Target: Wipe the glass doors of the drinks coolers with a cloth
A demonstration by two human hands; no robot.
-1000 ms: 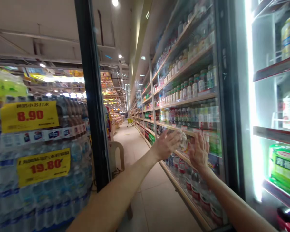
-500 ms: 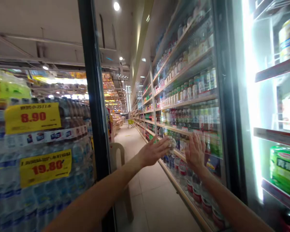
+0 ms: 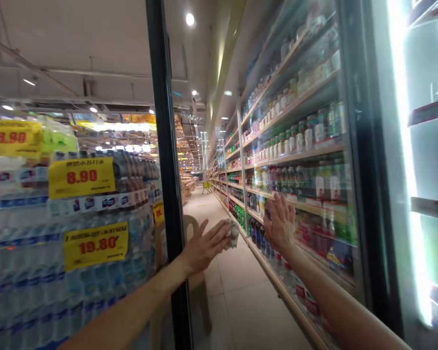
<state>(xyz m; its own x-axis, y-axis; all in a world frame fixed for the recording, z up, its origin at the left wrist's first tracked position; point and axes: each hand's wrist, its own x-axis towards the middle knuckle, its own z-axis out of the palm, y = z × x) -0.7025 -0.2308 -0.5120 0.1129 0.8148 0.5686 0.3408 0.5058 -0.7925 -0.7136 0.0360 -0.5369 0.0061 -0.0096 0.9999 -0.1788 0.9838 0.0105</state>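
Note:
A glass cooler door with a dark frame [image 3: 169, 175] stands open in front of me. My left hand [image 3: 201, 248] presses a crumpled whitish cloth [image 3: 234, 234] to the pane, its fingers laid over the cloth and the thumb raised. Farther right, my right hand [image 3: 280, 226] is spread with its palm toward the glass and holds nothing. Whether its whole palm touches the pane I cannot tell. Shelves of bottled drinks [image 3: 288, 141] show through or in the glass behind both hands.
On the left rise stacked packs of bottled water [image 3: 25, 262] with yellow price signs [image 3: 96, 245]. A plastic chair [image 3: 200, 296] is visible past the door frame. Lit cooler shelves [image 3: 432, 112] are at the right edge. A yellow-green cart [image 3: 206, 185] stands far down the aisle.
My left hand has slid the cloth left and slightly down across the pane. The right hand has also shifted left. The whole view has swung, so the door frame appears farther right.

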